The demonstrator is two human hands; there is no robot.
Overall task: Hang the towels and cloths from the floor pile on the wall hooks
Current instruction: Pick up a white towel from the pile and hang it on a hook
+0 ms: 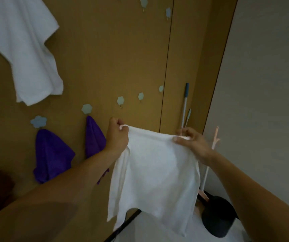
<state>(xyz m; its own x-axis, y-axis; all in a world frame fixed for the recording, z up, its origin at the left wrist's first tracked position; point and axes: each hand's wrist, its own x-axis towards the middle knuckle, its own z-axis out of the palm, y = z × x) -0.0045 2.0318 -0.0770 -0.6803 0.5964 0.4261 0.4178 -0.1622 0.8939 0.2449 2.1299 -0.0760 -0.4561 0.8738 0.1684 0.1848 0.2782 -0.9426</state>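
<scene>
A white towel (155,173) hangs spread between my two hands in front of the wooden wall. My left hand (116,135) grips its top left corner, and my right hand (191,142) pinches its top right corner. Just above the towel, a row of pale blue hexagon hooks runs along the wall; three of them (120,100) (141,96) (160,88) are bare. One purple cloth (95,137) hangs from the hexagon hook (86,108) left of my left hand. Another purple cloth (52,154) hangs from a flower-shaped hook (38,121).
A large white towel (23,48) hangs high at the upper left. More pale hooks (168,12) sit near the top. Mop handles (185,103) lean in the corner by the grey wall (262,84). A dark round object (218,217) lies on the floor at lower right.
</scene>
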